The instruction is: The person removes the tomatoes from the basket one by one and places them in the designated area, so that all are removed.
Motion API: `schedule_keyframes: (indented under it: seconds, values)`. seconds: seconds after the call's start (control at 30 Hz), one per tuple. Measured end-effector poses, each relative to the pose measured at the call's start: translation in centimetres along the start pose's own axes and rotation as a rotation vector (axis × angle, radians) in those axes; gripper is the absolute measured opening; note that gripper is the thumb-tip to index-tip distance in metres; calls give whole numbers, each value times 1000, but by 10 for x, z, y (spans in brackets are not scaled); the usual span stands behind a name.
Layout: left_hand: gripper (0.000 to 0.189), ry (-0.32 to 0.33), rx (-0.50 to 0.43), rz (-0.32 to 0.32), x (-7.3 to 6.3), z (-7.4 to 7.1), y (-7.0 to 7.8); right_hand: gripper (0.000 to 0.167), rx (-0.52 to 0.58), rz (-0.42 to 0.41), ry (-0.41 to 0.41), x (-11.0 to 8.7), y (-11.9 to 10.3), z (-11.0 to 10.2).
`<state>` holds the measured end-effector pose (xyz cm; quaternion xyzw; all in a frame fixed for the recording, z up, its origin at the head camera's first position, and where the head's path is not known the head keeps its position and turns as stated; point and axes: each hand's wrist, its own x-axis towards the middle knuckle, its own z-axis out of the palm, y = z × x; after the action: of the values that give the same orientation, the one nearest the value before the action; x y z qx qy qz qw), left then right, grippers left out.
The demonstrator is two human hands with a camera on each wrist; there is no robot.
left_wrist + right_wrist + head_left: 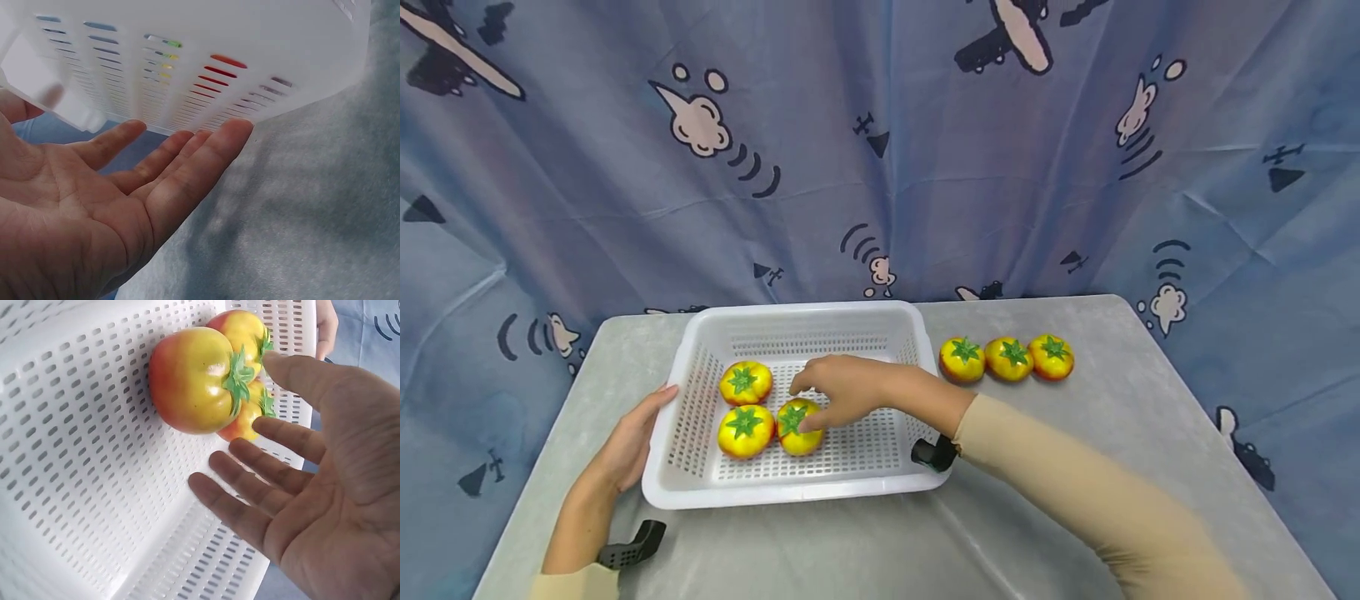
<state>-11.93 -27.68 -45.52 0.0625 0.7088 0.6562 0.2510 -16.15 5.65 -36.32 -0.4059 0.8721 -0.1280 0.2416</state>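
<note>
Apparently for steadiness, the left hand [634, 440], fingers extended, touches the basket [797, 493] at lower left, while the right hand [844, 388], fingers parted, hangs over a fruit [794, 435], lower centre.

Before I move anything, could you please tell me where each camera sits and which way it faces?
Head: on the head, looking forward and down at the white basket and patterned curtain; left hand, right hand and forearms show.
Left wrist: on that wrist, looking at the basket's slotted outer side; the left hand shows.
Right wrist: on that wrist, looking into the basket; the right hand and part of the left show.
Shared: head and right wrist show three fruits inside.
</note>
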Motion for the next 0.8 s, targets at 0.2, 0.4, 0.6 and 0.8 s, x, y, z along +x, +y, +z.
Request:
schedule_keyframes:
  seconds: [0.2,0.4,0.6,0.8]
  values:
    - [71,10,9,-7,-1,0,-1,59,-41,21,-76,9,-8,4]
    - [71,8,8,-17,0,2,-3,62,-56,7,-107,14,-11,6]
    - [70,19,8,-15,0,3,-4,67,-49,9,-111,17,-11,11]
    - [70,12,1,-6,1,3,-3,70,-55,25,-102,21,-11,16]
